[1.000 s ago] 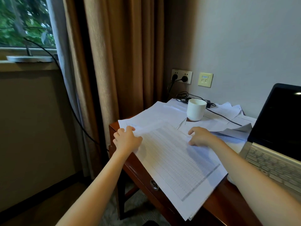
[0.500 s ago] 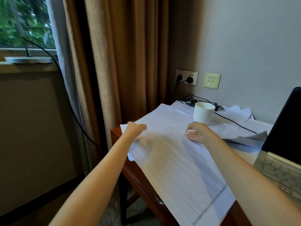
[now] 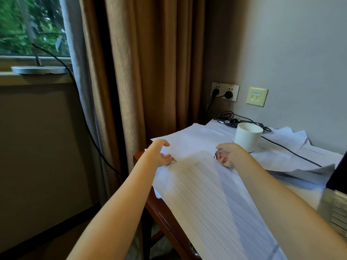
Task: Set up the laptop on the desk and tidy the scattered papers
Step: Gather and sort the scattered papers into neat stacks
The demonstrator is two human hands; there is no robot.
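**Lined Sheet Held at Its Far Edge**

The left hand [image 3: 159, 153] is seen at the middle of the frame, loosely spread with the thumb raised. Its fingertips are laid on the far left corner of the lined sheet [image 3: 212, 199]. Just right of centre, the right hand [image 3: 228, 154] is curled on the sheet's far edge and appears to pinch it, though the grip is blurred. The sheet is draped over the wooden desk [image 3: 161, 212] toward the lower right. Scattered papers [image 3: 197, 139] are spread behind the hands, with a white cup [image 3: 247, 136] and a black cable [image 3: 289, 151] set upon them. The laptop [image 3: 336, 207] is seen opened on the desk, cut off by the right edge. Brown curtains [image 3: 150, 62] are hung across the upper centre.
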